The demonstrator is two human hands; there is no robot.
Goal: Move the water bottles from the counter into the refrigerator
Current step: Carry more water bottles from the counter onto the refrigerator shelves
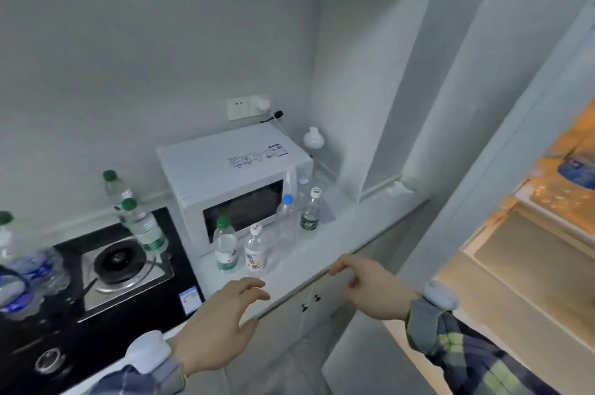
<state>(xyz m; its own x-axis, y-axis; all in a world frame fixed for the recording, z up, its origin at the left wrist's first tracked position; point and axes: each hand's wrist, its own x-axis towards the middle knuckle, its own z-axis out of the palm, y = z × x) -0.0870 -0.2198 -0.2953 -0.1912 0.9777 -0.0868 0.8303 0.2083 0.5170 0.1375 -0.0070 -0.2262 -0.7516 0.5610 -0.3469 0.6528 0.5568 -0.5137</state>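
Four bottles [256,253]: upright on the table [347,233], before the microwave [235,182].
Left hand [222,320]: fingers spread, empty, near the bottles.
Right hand [370,285]: fingers loosely curled, empty, apart from the bottles.

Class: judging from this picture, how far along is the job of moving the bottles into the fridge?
Done: the fridge is open, one blue-labelled bottle inside. In hand: nothing; left hand and right hand are empty. Left: four bottles by the microwave, more near the stove.
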